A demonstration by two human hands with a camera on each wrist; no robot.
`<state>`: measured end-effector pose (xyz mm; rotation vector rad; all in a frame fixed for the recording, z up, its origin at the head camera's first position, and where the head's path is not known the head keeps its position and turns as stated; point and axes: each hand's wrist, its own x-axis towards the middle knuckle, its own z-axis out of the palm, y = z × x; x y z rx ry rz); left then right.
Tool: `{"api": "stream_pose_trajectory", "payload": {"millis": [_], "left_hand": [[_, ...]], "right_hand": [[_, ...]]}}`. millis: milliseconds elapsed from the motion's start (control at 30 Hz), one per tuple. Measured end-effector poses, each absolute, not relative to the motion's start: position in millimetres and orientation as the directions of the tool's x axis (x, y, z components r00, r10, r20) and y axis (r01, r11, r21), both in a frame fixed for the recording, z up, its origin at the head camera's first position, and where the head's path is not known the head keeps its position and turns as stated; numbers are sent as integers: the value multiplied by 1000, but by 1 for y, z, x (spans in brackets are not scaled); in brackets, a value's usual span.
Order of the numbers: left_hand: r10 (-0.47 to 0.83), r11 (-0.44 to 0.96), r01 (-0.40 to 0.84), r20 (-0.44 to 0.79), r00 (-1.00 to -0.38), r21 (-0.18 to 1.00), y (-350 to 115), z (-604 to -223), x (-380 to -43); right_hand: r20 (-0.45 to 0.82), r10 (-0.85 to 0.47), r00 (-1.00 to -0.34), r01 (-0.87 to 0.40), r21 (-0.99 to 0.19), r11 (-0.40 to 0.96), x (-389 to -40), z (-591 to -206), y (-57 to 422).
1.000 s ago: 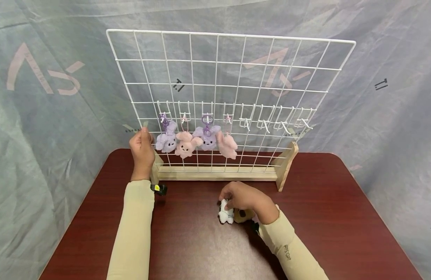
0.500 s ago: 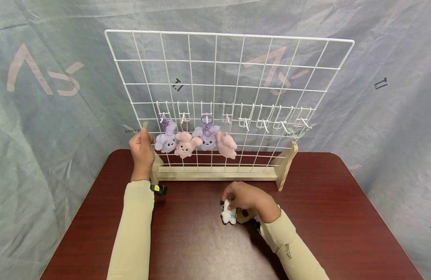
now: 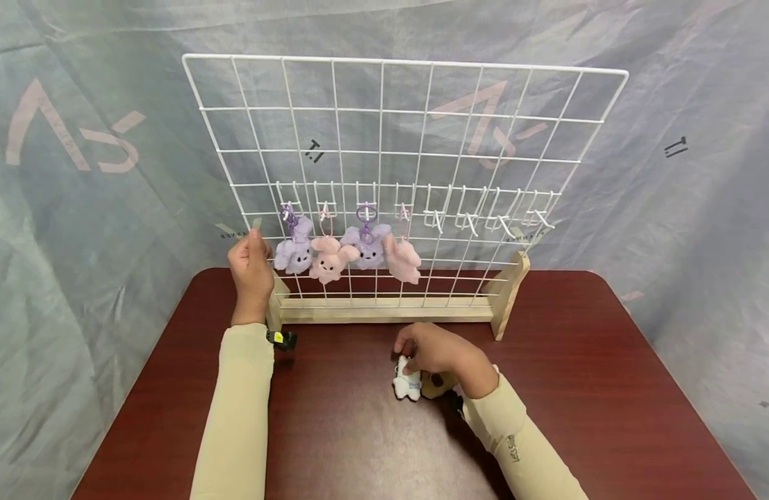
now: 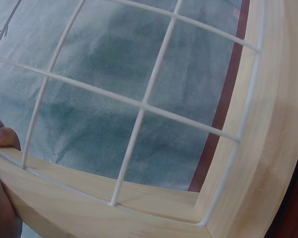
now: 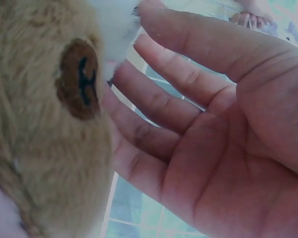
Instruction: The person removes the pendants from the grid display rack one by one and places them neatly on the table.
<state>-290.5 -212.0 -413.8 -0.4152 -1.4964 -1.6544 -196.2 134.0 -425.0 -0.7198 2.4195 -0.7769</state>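
Note:
In the head view, my left hand grips the left side of a white wire grid rack on a wooden base, thumb pointing up. The left wrist view shows fingertips around the rack's wooden upright. Low over the table, my right hand pinches a white plush charm between thumb and fingers. Just beside it, partly under the wrist, lies a brown plush. Close up in the right wrist view, the brown plush has a darker oval patch, with the white charm behind it.
Two purple plush charms and two pink ones hang from hooks on the rack's left half. Several bare hooks stick out to their right. The dark red table extends in front, with a grey cloth behind.
The white charm has shifted slightly to the right in my right hand's pinch. My left hand keeps its grip on the rack.

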Motion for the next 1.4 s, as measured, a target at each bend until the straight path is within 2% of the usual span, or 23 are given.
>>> {"api": "stream_pose_trajectory", "payload": {"millis": [167,300,467,700,800,900,1033,1233,1400], "left_hand": [[-357,89,747,722,-593,658,-213,-415,-289],[-365,76,751,719,-591,656,-212,-414,-289],[-363,67,759,724,-587,648,-211,-413,-289],[-362,65,756,721,-591,652,-212,-413,-289],[-364,64,752,717,-594,656,-212,-414,-289],[-365,60,754,718,-593,654,-213,-415,-290],[-362,52,761,722,-589,647,-213,-415,-291],[-362,56,763,726,-585,643,-212,-414,-290],[-362,54,761,723,-589,647,-212,-416,-290]], "right_hand": [[-250,-623,-741,-343,-657,672,-197,-425,133],[-159,-624,-765,-374,-679,632,-197,-424,131],[-66,-541,-838,-324,-738,592,-198,-420,126],[44,-399,-916,-243,-853,463,-201,-415,121],[33,-376,-926,-172,-924,342,-202,-410,120],[-7,-401,-916,-54,-989,141,-205,-405,120],[-43,-425,-904,96,-990,-103,-208,-399,123],[-64,-440,-896,204,-938,-280,-213,-395,127],[-26,-434,-900,215,-894,-393,-217,-400,129]]}}
